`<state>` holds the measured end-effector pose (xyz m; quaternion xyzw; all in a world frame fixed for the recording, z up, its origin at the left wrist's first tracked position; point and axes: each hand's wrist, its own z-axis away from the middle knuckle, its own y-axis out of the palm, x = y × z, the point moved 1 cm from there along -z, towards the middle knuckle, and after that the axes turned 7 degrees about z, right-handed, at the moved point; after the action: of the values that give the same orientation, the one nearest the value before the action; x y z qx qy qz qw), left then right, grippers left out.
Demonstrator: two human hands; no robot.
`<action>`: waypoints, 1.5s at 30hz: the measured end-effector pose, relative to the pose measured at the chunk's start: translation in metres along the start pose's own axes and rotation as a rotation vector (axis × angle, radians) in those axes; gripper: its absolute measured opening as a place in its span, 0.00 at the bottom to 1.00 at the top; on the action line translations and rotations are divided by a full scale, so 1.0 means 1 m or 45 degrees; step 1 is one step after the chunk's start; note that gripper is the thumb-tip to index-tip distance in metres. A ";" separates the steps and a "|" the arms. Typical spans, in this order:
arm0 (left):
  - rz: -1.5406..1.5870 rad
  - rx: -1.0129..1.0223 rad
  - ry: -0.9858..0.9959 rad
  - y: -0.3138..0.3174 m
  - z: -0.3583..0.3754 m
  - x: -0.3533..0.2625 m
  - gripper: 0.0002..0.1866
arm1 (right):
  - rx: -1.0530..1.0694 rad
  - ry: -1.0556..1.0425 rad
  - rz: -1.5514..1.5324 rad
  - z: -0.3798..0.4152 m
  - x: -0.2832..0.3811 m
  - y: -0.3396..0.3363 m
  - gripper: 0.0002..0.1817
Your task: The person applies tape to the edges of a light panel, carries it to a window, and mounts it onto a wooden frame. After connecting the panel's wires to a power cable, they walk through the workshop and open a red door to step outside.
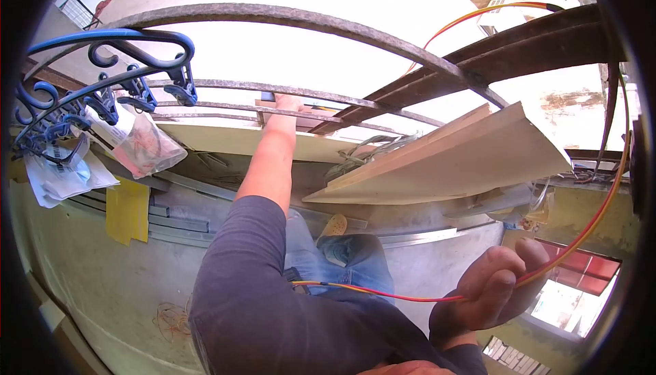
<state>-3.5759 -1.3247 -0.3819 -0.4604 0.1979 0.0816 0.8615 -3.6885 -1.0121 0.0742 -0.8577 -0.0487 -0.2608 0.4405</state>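
Observation:
My right hand (488,289) is raised at the lower right, its fingers closed round a pair of red and yellow wires (601,219). From there the wires climb along the right side. On the other side they run to the front of my waist, with a dark band near that end. My left hand (288,103) reaches forward through the window bars (232,86), beside a brown block-like piece (316,116) on the sill. Glare and the bars hide its fingers, so I cannot make out what it touches.
A blue clip hanger (137,71) with plastic packets hangs at the left, near a yellow sheet (128,211). A pale board (451,159) leans under a rusty metal beam (526,54). Metal channels (178,228) and tangled orange wire (172,320) lie lower down.

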 end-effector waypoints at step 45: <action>0.401 0.089 0.276 -0.037 0.018 -0.017 0.20 | 0.614 -0.022 -0.598 0.006 0.012 0.014 0.14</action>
<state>-3.5749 -1.3296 -0.3379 -0.3994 0.3618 0.1586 0.8273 -3.6712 -1.0180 0.0671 -0.6963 -0.3091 -0.3289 0.5581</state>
